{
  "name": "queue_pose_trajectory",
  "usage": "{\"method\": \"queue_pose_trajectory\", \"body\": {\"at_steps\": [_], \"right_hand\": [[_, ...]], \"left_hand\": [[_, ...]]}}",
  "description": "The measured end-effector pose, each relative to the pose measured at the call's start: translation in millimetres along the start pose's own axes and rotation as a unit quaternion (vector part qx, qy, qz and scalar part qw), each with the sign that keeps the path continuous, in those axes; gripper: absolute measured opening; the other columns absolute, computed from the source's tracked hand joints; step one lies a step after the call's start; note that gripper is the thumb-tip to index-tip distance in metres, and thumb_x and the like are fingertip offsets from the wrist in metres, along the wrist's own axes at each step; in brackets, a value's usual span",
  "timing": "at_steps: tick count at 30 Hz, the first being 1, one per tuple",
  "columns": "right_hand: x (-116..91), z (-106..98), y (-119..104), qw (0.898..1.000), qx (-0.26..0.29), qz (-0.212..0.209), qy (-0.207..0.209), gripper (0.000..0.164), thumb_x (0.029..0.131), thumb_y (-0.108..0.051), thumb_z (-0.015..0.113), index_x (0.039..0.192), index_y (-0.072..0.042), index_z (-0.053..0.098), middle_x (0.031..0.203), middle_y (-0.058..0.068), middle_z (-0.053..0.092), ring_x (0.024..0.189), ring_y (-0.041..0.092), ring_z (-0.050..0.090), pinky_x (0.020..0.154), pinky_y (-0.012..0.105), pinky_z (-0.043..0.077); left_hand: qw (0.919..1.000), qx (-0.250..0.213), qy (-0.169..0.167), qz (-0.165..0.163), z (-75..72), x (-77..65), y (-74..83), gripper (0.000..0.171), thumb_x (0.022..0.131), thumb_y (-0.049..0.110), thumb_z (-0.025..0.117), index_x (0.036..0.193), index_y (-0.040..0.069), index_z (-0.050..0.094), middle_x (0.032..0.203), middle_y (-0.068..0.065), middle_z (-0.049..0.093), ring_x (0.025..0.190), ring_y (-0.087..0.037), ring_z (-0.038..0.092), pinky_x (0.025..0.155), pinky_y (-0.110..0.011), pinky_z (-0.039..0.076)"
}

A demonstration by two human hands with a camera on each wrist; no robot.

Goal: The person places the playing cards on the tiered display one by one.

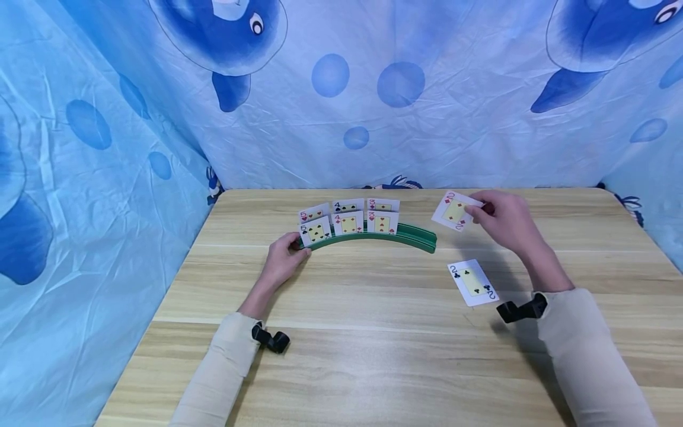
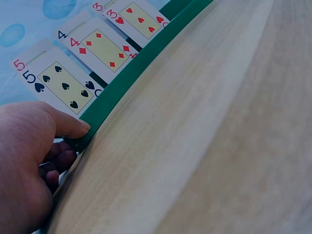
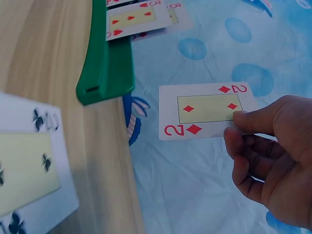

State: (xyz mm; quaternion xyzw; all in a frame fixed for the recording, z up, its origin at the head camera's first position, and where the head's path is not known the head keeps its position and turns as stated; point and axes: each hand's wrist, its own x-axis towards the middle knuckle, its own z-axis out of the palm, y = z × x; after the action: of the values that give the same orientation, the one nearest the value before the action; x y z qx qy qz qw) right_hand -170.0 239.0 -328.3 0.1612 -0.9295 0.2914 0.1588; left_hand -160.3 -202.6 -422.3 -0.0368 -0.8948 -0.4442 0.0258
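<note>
A curved green card holder (image 1: 411, 237) stands on the table, with two rows of upright playing cards in its left and middle parts. The front row has a five of spades (image 1: 315, 232), a four of diamonds (image 1: 347, 223) and a three of hearts (image 1: 382, 223). My left hand (image 1: 283, 258) grips the holder's left end between thumb and fingers. Off the holder's right end, my right hand (image 1: 501, 219) pinches a two of diamonds (image 3: 207, 109) by its edge, up off the table. Below it a two of clubs (image 1: 473, 283) lies face up on the wood.
Behind the front row stand a five of hearts (image 1: 313, 212), a four (image 1: 348, 205) and a three of diamonds (image 1: 383, 204). Blue cloth (image 1: 299, 142) with whale prints hangs behind the wooden table (image 1: 363, 356). Each wrist wears a black camera mount (image 1: 271, 340).
</note>
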Motion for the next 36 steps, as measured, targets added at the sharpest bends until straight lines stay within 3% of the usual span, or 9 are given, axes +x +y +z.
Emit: {"method": "queue_pose_trajectory", "body": {"at_steps": [14,26,36], "right_hand": [[25.5,12.3,-29.3,0.999,0.04,0.024,-0.019,0.02,0.095,-0.009,0.066,0.111,0.002,0.072,0.087,0.021,0.073,0.068,0.021,0.058,0.054,0.023,0.038],[33.4,33.1,-30.6,0.996,0.058,0.033,-0.056,0.02,0.095,-0.008,0.066,0.111,0.002,0.072,0.087,0.018,0.073,0.069,0.021,0.06,0.058,0.025,0.044],[32.6,37.7,-30.9,0.994,0.064,0.023,-0.082,0.021,0.097,-0.01,0.063,0.113,0.003,0.071,0.092,0.023,0.072,0.073,0.026,0.064,0.058,0.025,0.042]], "left_hand": [[1.0,-0.001,-0.003,-0.006,0.2,0.0,0.1,0.045,0.092,0.006,0.067,0.135,-0.006,0.056,0.128,-0.024,0.063,0.111,-0.033,0.06,0.096,-0.043,0.051],[0.9999,-0.003,-0.003,-0.012,0.3,0.9,0.2,0.045,0.091,0.006,0.067,0.134,-0.005,0.057,0.127,-0.024,0.063,0.11,-0.032,0.059,0.096,-0.043,0.05],[0.9999,-0.007,-0.005,-0.011,0.5,0.7,0.6,0.045,0.091,0.006,0.067,0.133,-0.005,0.057,0.127,-0.024,0.063,0.111,-0.033,0.06,0.098,-0.045,0.05]]}}
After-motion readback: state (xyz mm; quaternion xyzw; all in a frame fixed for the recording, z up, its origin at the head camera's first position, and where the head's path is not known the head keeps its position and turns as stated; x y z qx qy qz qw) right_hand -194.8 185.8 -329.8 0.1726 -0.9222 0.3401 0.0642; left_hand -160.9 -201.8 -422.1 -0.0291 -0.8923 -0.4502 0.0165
